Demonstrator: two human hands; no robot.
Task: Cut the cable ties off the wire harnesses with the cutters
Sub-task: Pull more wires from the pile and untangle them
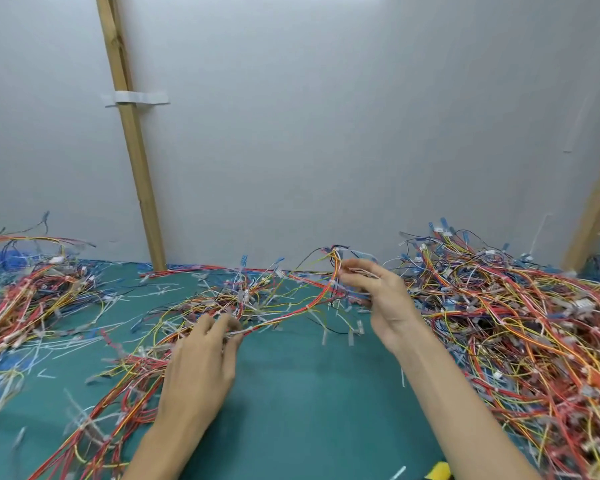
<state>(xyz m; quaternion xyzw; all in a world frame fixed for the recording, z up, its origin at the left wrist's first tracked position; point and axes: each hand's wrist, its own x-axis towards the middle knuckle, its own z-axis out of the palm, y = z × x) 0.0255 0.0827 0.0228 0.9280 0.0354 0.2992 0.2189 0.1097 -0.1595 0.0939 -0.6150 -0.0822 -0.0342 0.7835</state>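
Observation:
A red, orange and yellow wire harness with white cable ties stretches between my two hands above the green mat. My left hand pinches its lower end near the mat's middle. My right hand is raised with fingers curled round the harness's upper end, close to the wall. A yellow object, perhaps the cutters' handle, pokes in at the bottom edge; I cannot tell for sure.
A big tangled heap of harnesses fills the right side. Another pile lies at the left. Cut white ties are scattered over the mat. A wooden batten leans on the grey wall behind.

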